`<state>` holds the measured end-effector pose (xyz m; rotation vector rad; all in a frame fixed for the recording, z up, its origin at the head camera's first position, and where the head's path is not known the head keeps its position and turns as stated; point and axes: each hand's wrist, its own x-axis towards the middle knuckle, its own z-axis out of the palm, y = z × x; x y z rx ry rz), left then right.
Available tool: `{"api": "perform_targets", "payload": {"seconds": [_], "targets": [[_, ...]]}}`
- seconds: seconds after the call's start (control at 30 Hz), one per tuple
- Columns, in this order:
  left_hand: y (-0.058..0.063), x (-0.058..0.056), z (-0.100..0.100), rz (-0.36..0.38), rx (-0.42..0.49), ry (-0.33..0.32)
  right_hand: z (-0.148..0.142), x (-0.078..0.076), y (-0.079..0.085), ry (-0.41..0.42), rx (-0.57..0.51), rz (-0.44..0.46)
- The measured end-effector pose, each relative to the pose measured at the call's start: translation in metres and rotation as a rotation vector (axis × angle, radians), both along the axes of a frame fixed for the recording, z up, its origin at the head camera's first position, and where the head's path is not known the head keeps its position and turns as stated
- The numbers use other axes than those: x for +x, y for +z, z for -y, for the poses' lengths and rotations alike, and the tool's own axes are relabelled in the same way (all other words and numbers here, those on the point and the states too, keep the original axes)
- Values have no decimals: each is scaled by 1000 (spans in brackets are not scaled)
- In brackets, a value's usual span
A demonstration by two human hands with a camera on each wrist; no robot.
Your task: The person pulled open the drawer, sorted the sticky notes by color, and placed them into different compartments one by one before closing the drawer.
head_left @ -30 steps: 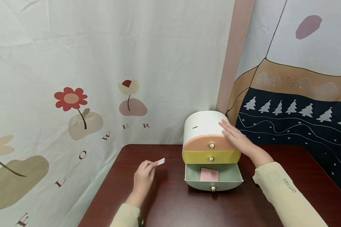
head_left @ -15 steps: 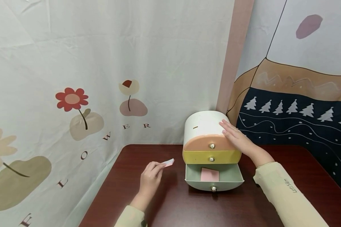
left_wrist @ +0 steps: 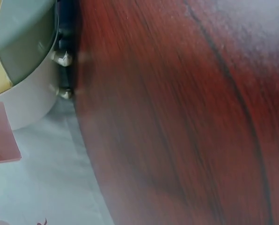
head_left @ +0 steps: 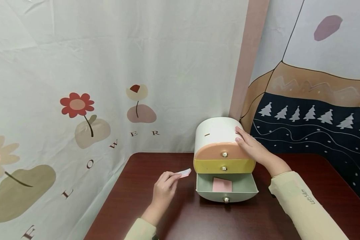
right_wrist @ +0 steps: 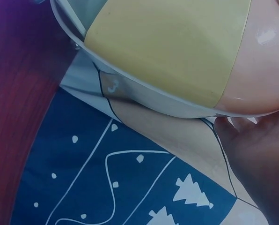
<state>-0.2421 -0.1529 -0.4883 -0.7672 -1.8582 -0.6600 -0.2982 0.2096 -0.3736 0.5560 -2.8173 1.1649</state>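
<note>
My left hand (head_left: 165, 188) pinches a small pink paper slip (head_left: 185, 173), pale on its upper face, left of the drawer box. In the left wrist view the pink slip (left_wrist: 1, 136) shows at the left edge. The small drawer box has a white rounded top (head_left: 217, 128), an orange drawer (head_left: 211, 152), a yellow drawer (head_left: 208, 166) and a pulled-out green bottom drawer (head_left: 243, 196). A pink square of paper (head_left: 222, 185) lies in that green drawer. My right hand (head_left: 253, 148) rests on the box's upper right side with its fingers extended.
The box stands on a dark red wooden table (head_left: 180, 216), near its back edge. Behind hangs a pale curtain (head_left: 174, 66) with flower prints. At the right is a dark blue printed cloth (head_left: 297, 130) with white trees.
My left hand has moved right with the paper slip, closer to the drawer box. The right hand stays on the box, its fingers slightly shifted.
</note>
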Motion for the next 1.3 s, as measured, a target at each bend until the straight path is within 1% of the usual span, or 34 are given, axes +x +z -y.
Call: {"api": "perform_targets", "payload": {"seconds": [0.13, 0.4, 0.63, 0.83, 0.97, 1.3], "targets": [[1, 1, -3, -13, 4, -18, 0, 0, 1, 1, 10, -10], [6, 5, -11, -18, 15, -59, -3, 2, 1, -31, 33, 18], [9, 6, -23, -42, 25, -103, -4, 3, 2, 7, 23, 11], [12, 8, -35, -76, 16, -124, -8, -1, 0, 37, 14, 3], [14, 9, -44, -96, 2, -145, -9, -1, -1, 36, 10, 4], [11, 12, -66, -95, -74, -165, -8, -1, -3, 19, -2, 20]]}}
